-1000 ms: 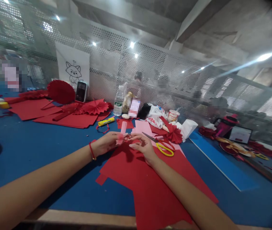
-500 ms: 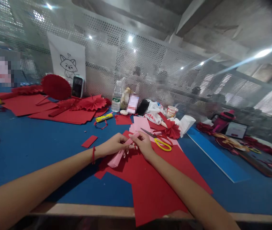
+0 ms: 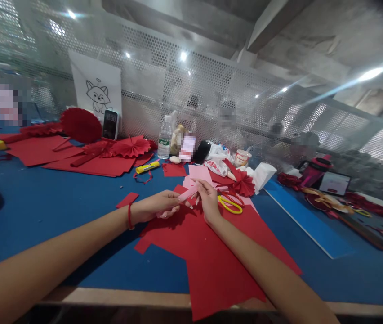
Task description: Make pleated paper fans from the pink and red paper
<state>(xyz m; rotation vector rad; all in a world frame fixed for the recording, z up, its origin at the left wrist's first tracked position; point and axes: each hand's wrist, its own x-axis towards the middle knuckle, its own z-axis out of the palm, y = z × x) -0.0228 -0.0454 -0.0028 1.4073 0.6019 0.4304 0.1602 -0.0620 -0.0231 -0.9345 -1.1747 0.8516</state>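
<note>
My left hand and my right hand meet above a big red paper sheet on the blue table. Both pinch a folded pink paper strip that slants up to the right between them. The left hand grips its lower end, and a red bracelet circles that wrist. The right hand's fingertips close on the upper end. Yellow-handled scissors lie just right of the right hand, on pink paper sheets.
Red paper fans, red sheets, a phone, a water bottle, a yellow glue stick and a cup stand farther back. A small red scrap lies left of my hands. A perforated metal screen closes the far side.
The pink strip hung down from my left hand half a second ago; now it is gathered shorter and points up to the right between both hands. The hands barely shifted.
</note>
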